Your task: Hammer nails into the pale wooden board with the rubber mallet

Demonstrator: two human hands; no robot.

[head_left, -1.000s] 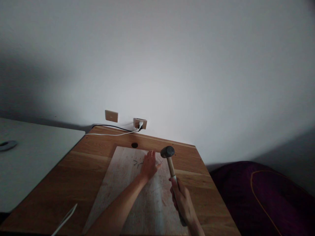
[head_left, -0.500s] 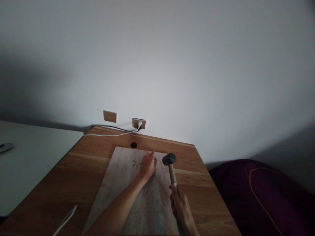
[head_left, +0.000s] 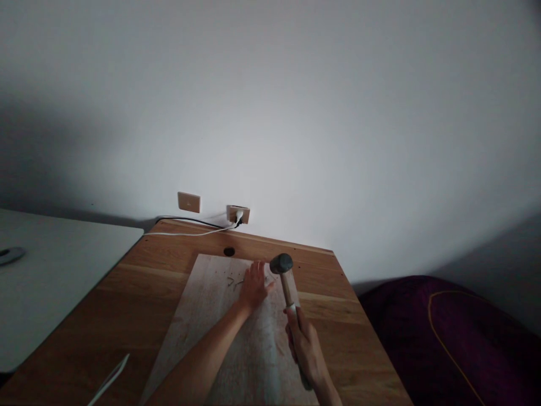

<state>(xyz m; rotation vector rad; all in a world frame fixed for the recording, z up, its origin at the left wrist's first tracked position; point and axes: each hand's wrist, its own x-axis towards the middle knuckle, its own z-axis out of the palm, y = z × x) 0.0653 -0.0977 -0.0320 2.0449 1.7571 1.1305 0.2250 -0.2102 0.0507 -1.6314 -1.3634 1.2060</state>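
Observation:
My right hand [head_left: 306, 344] is wrapped round the handle of a mallet [head_left: 281, 263]. Its dark head is raised above the board's far right corner, just right of my left hand. My left hand [head_left: 254, 286] rests on the pale wooden board [head_left: 190, 316], fingers stretched forward and thumb out to the right; I see nothing held in it. A few thin nails [head_left: 230, 281] lie loose to the left of those fingers. Small dark dots run along the board's far edge, too small to make out.
The board lies on a wooden desk [head_left: 346, 338] against a white wall. Behind it are a cable hole [head_left: 229, 251] and a socket [head_left: 239, 213] with plugged-in cables [head_left: 190, 233]. A white table [head_left: 63, 270] adjoins on the left; a purple beanbag-like shape [head_left: 406, 321] sits at right.
The mallet has moved slightly up and left, closer to my left hand. My left hand's fingers have opened from a pinch, and its thumb has spread to the right.

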